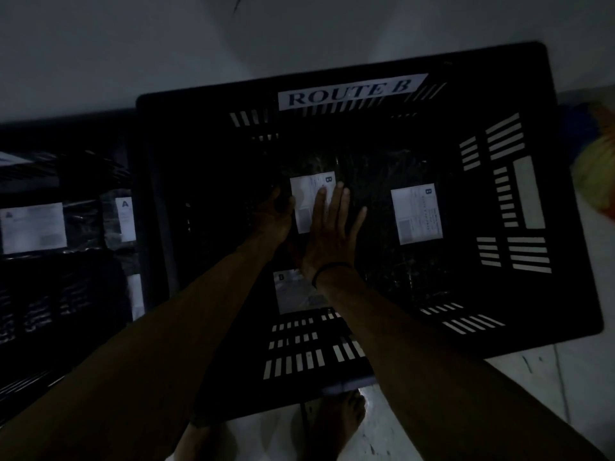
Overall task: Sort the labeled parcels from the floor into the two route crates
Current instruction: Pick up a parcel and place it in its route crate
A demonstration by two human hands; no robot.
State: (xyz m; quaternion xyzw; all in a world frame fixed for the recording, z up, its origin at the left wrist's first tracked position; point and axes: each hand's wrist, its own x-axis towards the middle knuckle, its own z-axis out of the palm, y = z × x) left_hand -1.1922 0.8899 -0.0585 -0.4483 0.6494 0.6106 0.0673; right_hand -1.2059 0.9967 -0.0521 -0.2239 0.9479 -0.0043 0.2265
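Note:
Both my arms reach down into the black ROUTE B crate (565, 207). My right hand (327, 227) lies flat with straight, spread fingers on a dark parcel whose white B label (307, 197) shows under the fingertips. My left hand (274, 217) curls around that parcel's left edge. Another dark parcel with a B label (417, 214) lies to the right in the crate, and a third B label (293, 291) shows nearer me under my right wrist. On the left stands a second black crate (66, 294) holding parcels with A labels (33, 227).
The scene is very dark. Both crates stand against a pale wall (133, 44) on a light floor (549, 377). My bare feet (336, 424) are at the crate's near edge. A yellow and orange object (599, 171) lies at the right edge.

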